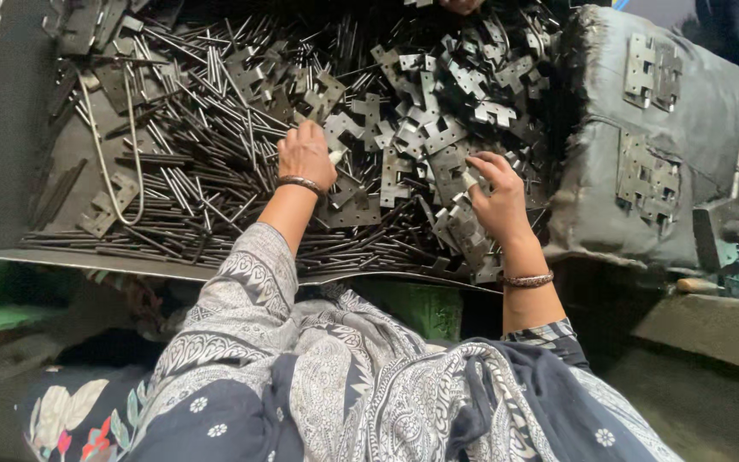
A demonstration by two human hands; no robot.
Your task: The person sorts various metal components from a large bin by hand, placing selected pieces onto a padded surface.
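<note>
A big pile of dark metal hinge plates (425,111) and thin metal pins (207,145) covers a flat dark tray (10,145). My left hand (305,154) rests knuckles up on the pile where pins meet plates, fingers curled down into the parts; what it grips is hidden. My right hand (496,197) lies among the hinge plates, fingers bent around a plate (455,175) at the pile's near right. Both wrists wear bangles.
A grey cloth-covered block (703,111) stands at right with assembled hinges (650,73) laid on top. A bent wire loop (117,162) lies on the pins at left. Another person's fingers (462,5) show at the top edge. My patterned garment fills the foreground.
</note>
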